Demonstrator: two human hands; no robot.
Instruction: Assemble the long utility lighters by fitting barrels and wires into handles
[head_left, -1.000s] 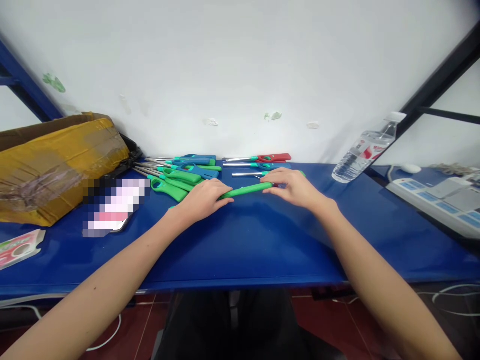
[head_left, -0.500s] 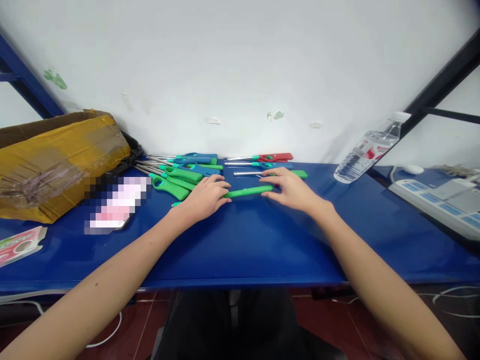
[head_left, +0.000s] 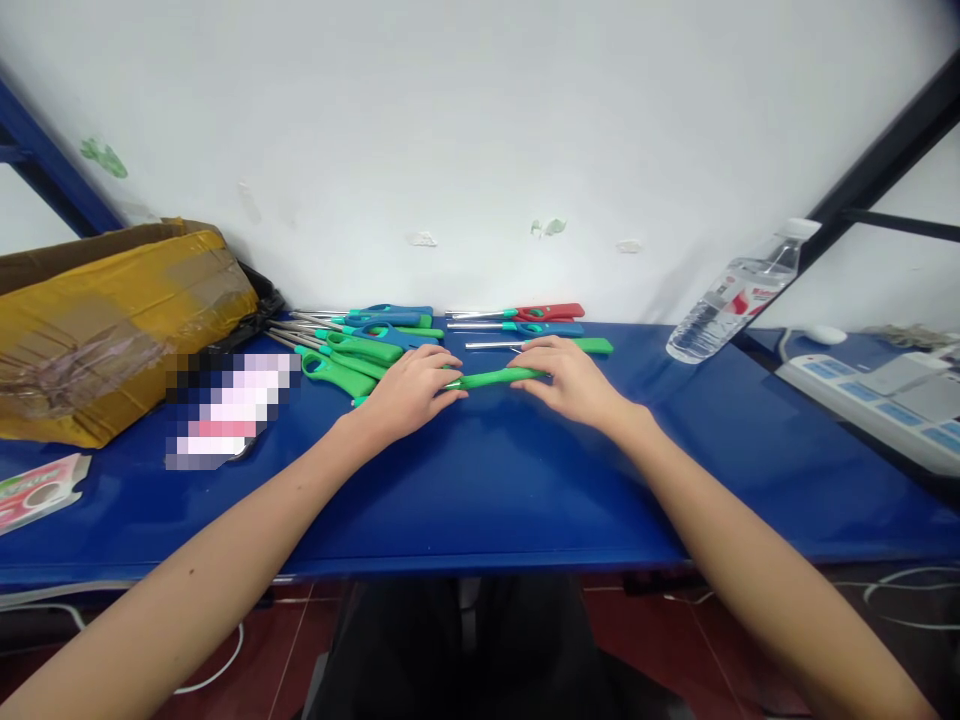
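Between my hands a green long-nosed gas lighter [head_left: 489, 379] lies crosswise above the blue tabletop. My left hand [head_left: 415, 390] is closed around its left part, hiding that end. The thumb and fingers of my right hand [head_left: 564, 380] grip its right end. Just left of and behind my left hand is a pile of similar lighters, green [head_left: 341, 374] and blue [head_left: 405, 315], their metal noses pointing left. Behind my right hand lie a red lighter [head_left: 551, 312], a blue lighter [head_left: 555, 328] and another green lighter [head_left: 596, 346], this last one partly hidden by the hand.
At the left stands a taped cardboard box [head_left: 127, 340], with a blurred-out phone-like object [head_left: 232, 415] and a printed card [head_left: 41, 492] near it. A water bottle [head_left: 735, 295] leans at the right, beside a white power strip [head_left: 870, 400]. The wall [head_left: 480, 130] closes off the back.
The green lighter has turned between my hands, and its handle now shows a different side. My right hand has shifted slightly left along it; my left hand has barely moved.
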